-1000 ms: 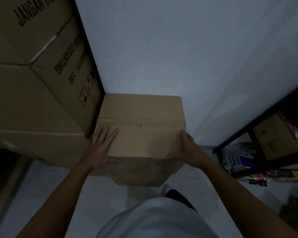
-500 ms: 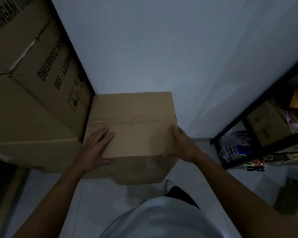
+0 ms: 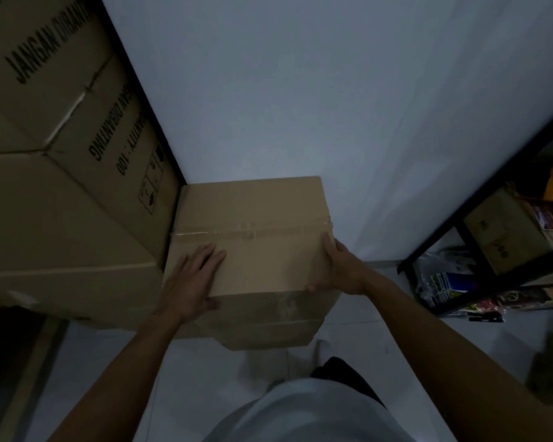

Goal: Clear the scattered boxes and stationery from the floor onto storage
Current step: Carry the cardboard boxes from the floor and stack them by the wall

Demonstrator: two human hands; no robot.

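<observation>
1. White cloth of our shirt (image 3: 310, 413) fills the bottom edge of the view, with a dark fold of our trousers (image 3: 345, 374) just above it and pale floor tiles (image 3: 205, 378) around both.
2. Our two bare forearms reach forward from either side of the shirt toward a plain brown cardboard box sealed with clear tape (image 3: 256, 250).
3. Our left hand (image 3: 190, 282) lies on the box's top near its left front corner, fingers fairly straight and together, pressing flat, with the thumb hooked down over the front edge.
4. Our right hand (image 3: 339, 269) grips the right front corner, fingers laid along the right edge of the top and the thumb curled on the front edge.
5. That taped box sits between our hands, its left side touching a large brown printed carton (image 3: 61, 218) and its far edge against the wall; we cannot tell what lies beneath it.
6. The printed carton, with black lettering, stands to the left and rises out of the view; a second such carton (image 3: 35, 74) sits on top of it.
7. To the right, well apart from the taped box, stands a black metal shelf rack (image 3: 434, 247), holding a small brown carton (image 3: 505, 231) and colourful packets too dim to identify.
8. Plastic bags with printed contents (image 3: 444, 279) lie under the rack's lowest shelf.
9. Beyond everything rises a plain white wall (image 3: 300, 90).
</observation>
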